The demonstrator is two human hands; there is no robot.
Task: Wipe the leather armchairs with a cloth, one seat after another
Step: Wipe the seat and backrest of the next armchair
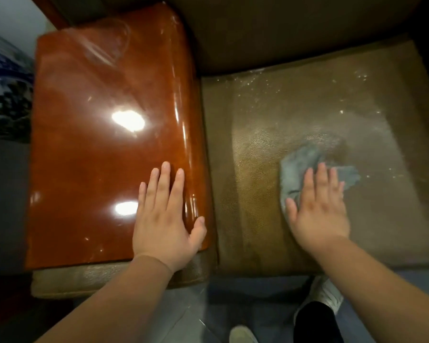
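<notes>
- Olive leather seat cushion [307,115] is lying speckled with white crumbs, bare leather stretching toward its back edge.
- Glossy wooden armrest [104,144] is bearing the flat, released left hand [165,219] near its inner edge.
- Right hand [318,209], fingers straight, is pressing the grey cloth [300,167] mid-seat.

Head-worn wide-angle view, looking steeply down and forward from close range.

A single camera sits above the glossy reddish-brown wooden armrest top [109,144] at left and the olive-brown leather seat cushion [320,107] at right, near enough that both forearms enter from the lower edge. Wide-angle bowing curves the frame edges; the grey floor [196,318] and white shoes [240,335] appear directly below. No second view exists.
</notes>
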